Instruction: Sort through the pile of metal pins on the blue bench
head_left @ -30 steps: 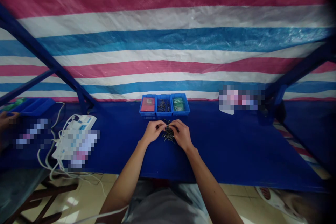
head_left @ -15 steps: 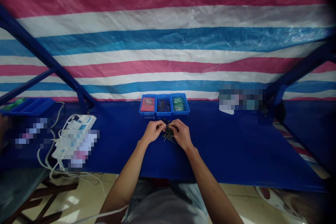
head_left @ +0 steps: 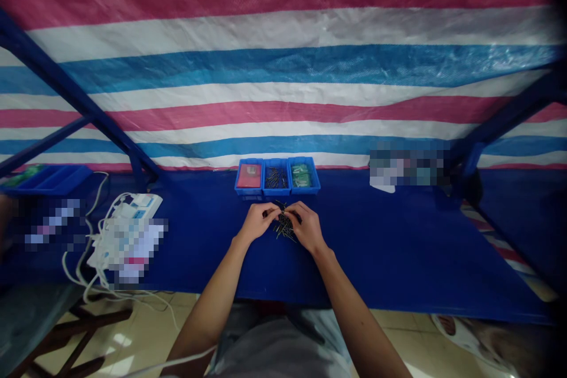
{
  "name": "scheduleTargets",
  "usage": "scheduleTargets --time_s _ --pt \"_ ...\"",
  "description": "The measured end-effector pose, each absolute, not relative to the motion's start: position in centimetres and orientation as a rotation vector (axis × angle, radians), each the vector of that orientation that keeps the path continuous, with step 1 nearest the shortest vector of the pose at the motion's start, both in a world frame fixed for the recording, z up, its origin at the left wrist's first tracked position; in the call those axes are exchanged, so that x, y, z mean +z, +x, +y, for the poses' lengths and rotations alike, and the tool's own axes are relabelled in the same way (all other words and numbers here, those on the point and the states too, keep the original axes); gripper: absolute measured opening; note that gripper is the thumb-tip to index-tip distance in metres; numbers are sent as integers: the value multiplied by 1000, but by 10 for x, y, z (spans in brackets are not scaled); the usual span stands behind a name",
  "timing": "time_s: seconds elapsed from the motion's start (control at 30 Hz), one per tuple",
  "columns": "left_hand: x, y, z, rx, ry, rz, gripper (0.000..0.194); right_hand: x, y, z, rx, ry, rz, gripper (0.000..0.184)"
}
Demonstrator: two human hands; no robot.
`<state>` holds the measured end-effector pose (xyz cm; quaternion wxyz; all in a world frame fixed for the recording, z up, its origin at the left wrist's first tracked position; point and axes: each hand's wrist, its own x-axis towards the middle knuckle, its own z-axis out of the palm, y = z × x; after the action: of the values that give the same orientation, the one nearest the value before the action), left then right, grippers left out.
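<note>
My left hand (head_left: 257,220) and my right hand (head_left: 307,225) meet fingertip to fingertip over the blue table. Thumb and forefinger of each are pinched together on a small thin piece (head_left: 282,211), too small to name for certain. Right beneath and between the hands lies a loose pile of thin, dark, screw-like pieces (head_left: 284,228), partly hidden by my fingers. Just beyond are three blue bins in a row: the left bin (head_left: 248,192) has a red packet, the middle bin (head_left: 277,192) has similar dark pieces, and the right bin (head_left: 305,191) has green-and-clear packets.
A white power strip (head_left: 149,207) with tangled white cables (head_left: 84,271) lies to the left. Farther left are a blue divided tray (head_left: 66,180) and part of another person. Blurred items (head_left: 407,168) sit at the back right. Blue frame bars and a striped sheet (head_left: 283,88) stand behind.
Both hands stay over the pile in nearly the same pinch, with only a slight shift of the fingertips. The bins have not moved.
</note>
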<state>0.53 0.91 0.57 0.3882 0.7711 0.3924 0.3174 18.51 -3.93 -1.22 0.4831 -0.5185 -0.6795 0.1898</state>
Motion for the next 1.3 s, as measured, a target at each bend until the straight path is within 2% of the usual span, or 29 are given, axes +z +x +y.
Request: scheduleTargets --time_s 1.07,1.3 --pt "5 5 9 824 2013 999 27 -9 184 -40 424 -1333 -1777 18" --pt "4 6 8 821 2001 1013 28 -8 184 -40 410 -1361 -1792 23"
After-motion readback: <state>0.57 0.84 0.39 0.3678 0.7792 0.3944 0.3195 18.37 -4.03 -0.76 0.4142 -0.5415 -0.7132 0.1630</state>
